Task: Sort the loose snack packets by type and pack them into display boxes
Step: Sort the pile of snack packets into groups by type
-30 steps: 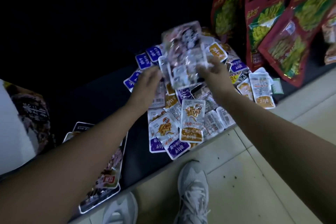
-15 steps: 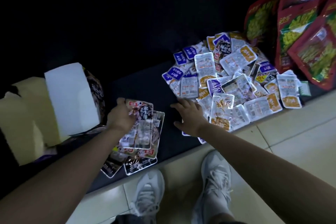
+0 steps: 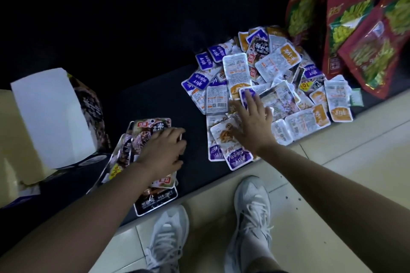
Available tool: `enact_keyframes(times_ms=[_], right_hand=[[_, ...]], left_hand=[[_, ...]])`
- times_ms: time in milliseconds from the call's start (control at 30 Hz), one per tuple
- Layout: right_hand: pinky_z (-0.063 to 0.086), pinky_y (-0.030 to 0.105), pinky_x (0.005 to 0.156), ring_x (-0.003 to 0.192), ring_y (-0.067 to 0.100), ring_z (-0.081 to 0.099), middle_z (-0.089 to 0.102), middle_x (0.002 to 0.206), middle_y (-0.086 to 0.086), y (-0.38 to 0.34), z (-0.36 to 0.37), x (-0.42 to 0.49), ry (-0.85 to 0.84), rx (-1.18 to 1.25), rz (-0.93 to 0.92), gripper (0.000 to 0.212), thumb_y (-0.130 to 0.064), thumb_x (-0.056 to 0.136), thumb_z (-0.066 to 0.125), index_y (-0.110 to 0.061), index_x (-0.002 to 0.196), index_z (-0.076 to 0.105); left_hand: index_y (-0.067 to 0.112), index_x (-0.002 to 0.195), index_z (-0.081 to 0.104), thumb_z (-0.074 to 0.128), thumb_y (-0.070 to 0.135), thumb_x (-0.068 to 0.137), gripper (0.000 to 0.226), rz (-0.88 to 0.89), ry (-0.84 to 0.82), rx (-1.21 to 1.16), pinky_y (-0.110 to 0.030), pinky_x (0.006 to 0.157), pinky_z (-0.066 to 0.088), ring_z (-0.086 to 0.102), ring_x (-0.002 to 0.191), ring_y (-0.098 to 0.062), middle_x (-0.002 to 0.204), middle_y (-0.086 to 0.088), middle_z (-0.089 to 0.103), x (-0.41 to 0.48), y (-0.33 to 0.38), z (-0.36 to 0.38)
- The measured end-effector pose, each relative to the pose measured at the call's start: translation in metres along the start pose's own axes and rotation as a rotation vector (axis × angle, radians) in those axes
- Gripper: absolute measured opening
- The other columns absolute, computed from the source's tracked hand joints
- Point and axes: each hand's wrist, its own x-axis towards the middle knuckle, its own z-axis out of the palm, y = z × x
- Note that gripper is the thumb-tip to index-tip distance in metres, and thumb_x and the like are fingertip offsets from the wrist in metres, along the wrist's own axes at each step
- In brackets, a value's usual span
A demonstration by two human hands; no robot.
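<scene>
A heap of small loose snack packets (image 3: 274,66), purple, orange and clear-backed, lies on the dark surface (image 3: 155,95) at the right. My right hand (image 3: 253,122) lies on the heap's near edge, fingers straight and spread, holding nothing. A smaller stack of dark packets (image 3: 155,127) with red labels sits to the left near the front edge. My left hand (image 3: 162,150) lies on top of it, its fingers curled over the right edge of the top packets. An open display box (image 3: 51,115) with a white flap stands at the far left.
Large red snack bags (image 3: 366,29) lean behind the heap at the upper right. The surface's front edge meets a beige tiled floor (image 3: 355,173), where my white shoes (image 3: 250,206) stand. The back of the surface is dark.
My left hand carried the dark packets from above the heap down onto the left stack. My right hand let them go and moved forward onto the heap.
</scene>
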Motion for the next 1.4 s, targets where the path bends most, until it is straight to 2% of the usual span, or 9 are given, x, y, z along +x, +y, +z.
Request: enact_keyframes(times_ms=[233, 400, 567, 733, 933, 1000, 1100, 1233, 1400], right_hand=[[-0.002, 0.052, 0.116, 0.147, 0.031, -0.014, -0.009, 0.161, 0.011, 0.033, 0.003, 0.004, -0.043, 0.111, 0.138, 0.089, -0.061, 0.089, 0.048, -0.02, 0.155, 0.005], [0.019, 0.05, 0.114, 0.143, 0.027, 0.024, 0.027, 0.155, 0.01, 0.06, -0.011, 0.004, 0.231, 0.245, 0.092, 0.063, -0.026, 0.089, 0.057, -0.012, 0.146, 0.033], [0.024, 0.053, 0.106, 0.132, 0.038, 0.032, 0.035, 0.142, 0.021, 0.096, -0.017, 0.016, 0.223, 0.152, 0.448, 0.071, -0.027, 0.087, 0.063, -0.008, 0.146, 0.028], [0.036, 0.044, 0.09, 0.113, 0.038, 0.044, 0.048, 0.123, 0.023, 0.116, -0.025, 0.025, 0.299, 0.236, 0.35, 0.083, -0.034, 0.069, 0.084, -0.007, 0.137, 0.045], [0.043, 0.036, 0.069, 0.086, 0.027, 0.056, 0.06, 0.093, 0.006, 0.111, -0.041, 0.042, 0.372, 0.46, 0.314, 0.02, -0.018, 0.08, 0.073, -0.014, 0.092, 0.057], [0.041, 0.031, 0.065, 0.079, 0.02, 0.058, 0.061, 0.084, 0.002, 0.102, -0.05, 0.047, 0.386, 0.532, 0.231, 0.01, -0.019, 0.087, 0.067, -0.017, 0.085, 0.057], [0.038, 0.02, 0.056, 0.062, 0.001, 0.051, 0.056, 0.074, -0.008, 0.083, -0.063, 0.045, 0.357, 0.702, 0.112, 0.008, -0.015, 0.093, 0.06, -0.015, 0.09, 0.052], [0.042, 0.02, 0.058, 0.064, 0.007, 0.05, 0.054, 0.078, -0.005, 0.054, -0.076, 0.038, 0.313, 0.892, -0.051, 0.007, -0.01, 0.095, 0.057, -0.011, 0.094, 0.051], [0.047, 0.018, 0.066, 0.078, 0.017, 0.058, 0.061, 0.087, 0.007, 0.006, -0.09, 0.027, 0.264, 0.993, -0.173, 0.007, -0.005, 0.093, 0.058, -0.009, 0.092, 0.052]], left_hand=[[0.011, 0.081, 0.064, 0.071, 0.023, 0.077, 0.015, -0.148, 0.253, -0.013, -0.042, 0.083, 0.045, 0.053, 0.101, -0.031, 0.105, -0.011, 0.054, 0.02, -0.001, -0.006], [0.013, 0.099, 0.06, 0.061, 0.027, 0.086, 0.02, -0.068, 0.495, -0.194, -0.041, 0.084, 0.045, 0.049, 0.102, -0.025, 0.107, -0.007, 0.051, 0.079, 0.048, -0.033], [0.027, 0.142, 0.041, 0.057, 0.044, 0.09, 0.057, 0.074, 0.237, -0.282, -0.044, 0.112, 0.022, 0.018, 0.142, -0.024, 0.155, -0.001, 0.021, 0.13, 0.09, -0.043], [0.029, 0.152, 0.017, 0.055, 0.045, 0.092, 0.073, 0.0, 0.102, -0.228, -0.043, 0.118, 0.002, -0.008, 0.148, -0.021, 0.161, 0.003, -0.005, 0.14, 0.098, -0.032], [0.028, 0.15, 0.027, 0.055, 0.034, 0.095, 0.062, 0.002, 0.125, -0.315, -0.044, 0.117, 0.009, -0.001, 0.147, -0.021, 0.161, 0.003, 0.002, 0.139, 0.093, -0.036], [0.022, 0.14, 0.046, 0.053, 0.032, 0.096, 0.046, -0.012, 0.192, -0.473, -0.041, 0.114, 0.02, 0.014, 0.143, -0.024, 0.155, -0.002, 0.021, 0.14, 0.093, -0.04], [0.012, 0.106, 0.068, 0.042, 0.043, 0.095, 0.042, -0.121, 0.351, -0.81, -0.037, 0.094, 0.043, 0.049, 0.113, -0.028, 0.116, -0.009, 0.056, 0.141, 0.088, -0.05], [0.013, 0.09, 0.063, 0.031, 0.057, 0.098, 0.055, -0.536, 0.299, -1.601, -0.028, 0.059, 0.044, 0.059, 0.064, -0.02, 0.08, -0.011, 0.069, 0.131, 0.081, -0.08], [0.008, 0.125, 0.057, 0.025, 0.084, 0.079, 0.094, -0.569, -0.042, -1.828, -0.031, 0.068, 0.055, 0.07, 0.092, -0.032, 0.105, -0.02, 0.071, 0.092, 0.048, -0.101]])
